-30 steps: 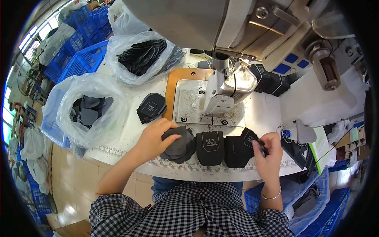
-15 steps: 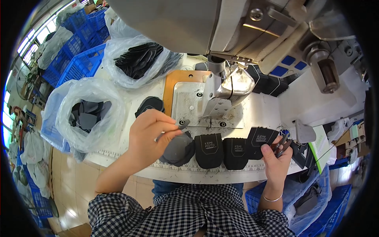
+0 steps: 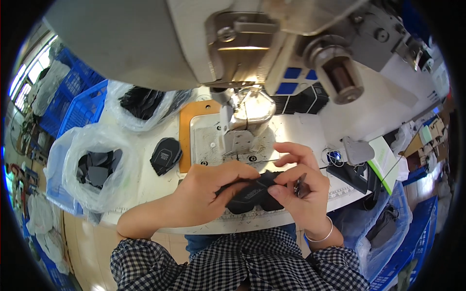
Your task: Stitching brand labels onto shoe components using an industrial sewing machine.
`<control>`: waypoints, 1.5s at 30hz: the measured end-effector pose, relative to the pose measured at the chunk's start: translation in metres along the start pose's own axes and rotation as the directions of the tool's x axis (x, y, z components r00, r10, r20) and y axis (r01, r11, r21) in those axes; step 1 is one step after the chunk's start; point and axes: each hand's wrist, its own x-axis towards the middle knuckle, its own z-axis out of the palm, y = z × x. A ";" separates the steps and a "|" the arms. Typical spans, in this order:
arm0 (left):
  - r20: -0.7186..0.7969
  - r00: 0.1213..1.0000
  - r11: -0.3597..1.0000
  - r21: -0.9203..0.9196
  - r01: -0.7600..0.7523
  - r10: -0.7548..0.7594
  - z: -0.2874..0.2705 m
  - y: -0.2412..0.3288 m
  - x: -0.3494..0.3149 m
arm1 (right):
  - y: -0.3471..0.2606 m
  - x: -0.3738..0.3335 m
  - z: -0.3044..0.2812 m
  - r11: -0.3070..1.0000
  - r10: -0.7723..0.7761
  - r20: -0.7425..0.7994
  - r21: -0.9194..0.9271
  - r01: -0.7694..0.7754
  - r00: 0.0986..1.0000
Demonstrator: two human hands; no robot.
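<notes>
Both my hands meet over the front of the sewing table. A black fabric piece [image 3: 254, 192] with a pale print is stretched between them. The fingers of my left hand [image 3: 206, 191] pinch its left side. My right hand [image 3: 307, 191] grips the other edge between thumb and finger, and also keeps a pair of dark thread snips [image 3: 301, 185] in the palm. Beneath the held piece, other black pieces [image 3: 240, 208] lie along the table edge, partly hidden. Left of the machine plate sits a stack of black pieces [image 3: 166, 155].
The sewing machine head [image 3: 242, 53] hangs above, over its metal bed plate [image 3: 206, 140]. Plastic bags [image 3: 128, 160] of dark pieces stand at the left beside blue crates [image 3: 87, 109]. More black pieces [image 3: 303, 101] lie behind the needle area. A lined blue crate [image 3: 349, 220] is at lower right.
My right hand has moved left with the black fabric piece and snips. My left hand has come right and down, taking hold of the same piece. The head view has shifted.
</notes>
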 end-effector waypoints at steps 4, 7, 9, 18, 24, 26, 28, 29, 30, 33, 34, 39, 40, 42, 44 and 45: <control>0.024 1.000 0.962 -0.272 0.025 -0.019 0.007 -0.003 0.003 | 0.009 -0.007 -0.002 0.970 0.113 -0.020 0.220 -0.105 0.993; -0.014 0.999 0.893 -0.449 0.025 -0.035 0.008 -0.010 0.003 | 0.010 -0.008 -0.002 0.978 0.100 -0.057 0.189 -0.088 0.993; 0.009 1.000 0.901 -0.434 0.006 -0.003 0.002 -0.013 0.002 | 0.011 -0.008 -0.002 0.980 0.103 -0.061 0.180 -0.091 0.993; 0.000 0.993 0.993 -0.025 -0.117 0.117 -0.002 -0.010 0.001 | 0.010 -0.010 0.004 0.987 0.045 -0.015 0.158 -0.042 0.999; 0.043 0.998 0.997 -0.060 0.051 -0.049 -0.002 -0.005 -0.002 | 0.011 -0.014 0.006 0.982 0.078 -0.007 0.175 -0.075 0.997; -0.004 0.998 0.980 -0.191 0.064 -0.066 0.002 -0.008 -0.003 | 0.011 -0.015 0.006 0.976 0.088 -0.013 0.199 -0.084 0.996; 0.014 0.999 0.982 -0.183 0.052 -0.050 0.000 -0.005 -0.001 | 0.012 -0.015 0.007 0.973 0.090 -0.018 0.215 -0.084 0.996; 0.032 0.999 0.984 -0.175 0.040 -0.035 -0.001 -0.004 -0.001 | 0.013 -0.016 0.007 0.969 0.090 -0.022 0.232 -0.083 0.996; 0.033 0.999 0.984 -0.176 0.040 -0.035 -0.001 -0.004 -0.001 | 0.013 -0.016 0.007 0.969 0.092 -0.023 0.232 -0.084 0.996; 0.068 0.997 0.988 -0.148 0.052 -0.042 -0.002 -0.004 -0.003 | 0.014 -0.017 0.008 0.978 0.065 -0.027 0.201 -0.059 0.997; 0.062 0.994 0.978 -0.183 0.100 -0.090 -0.002 -0.004 -0.005 | 0.013 -0.017 0.009 0.977 0.067 -0.033 0.205 -0.059 0.997; 0.028 0.999 0.979 -0.201 0.045 -0.040 0.001 -0.007 -0.005 | 0.013 -0.017 0.010 0.976 0.044 -0.052 0.216 -0.031 0.998; 0.026 0.999 0.976 -0.212 0.042 -0.037 0.000 -0.006 -0.004 | 0.013 -0.018 0.010 0.974 0.051 -0.043 0.224 -0.040 0.998; 0.027 0.999 0.974 -0.225 0.039 -0.033 0.000 -0.005 -0.004 | 0.013 -0.018 0.010 0.972 0.059 -0.036 0.230 -0.050 0.998; 0.047 0.998 0.967 -0.250 0.055 -0.044 -0.001 -0.005 -0.004 | 0.013 -0.019 0.010 0.969 0.079 -0.021 0.238 -0.072 0.997; 0.047 0.998 0.967 -0.250 0.055 -0.045 0.000 -0.005 -0.004 | 0.013 -0.019 0.009 0.969 0.080 -0.021 0.238 -0.072 0.997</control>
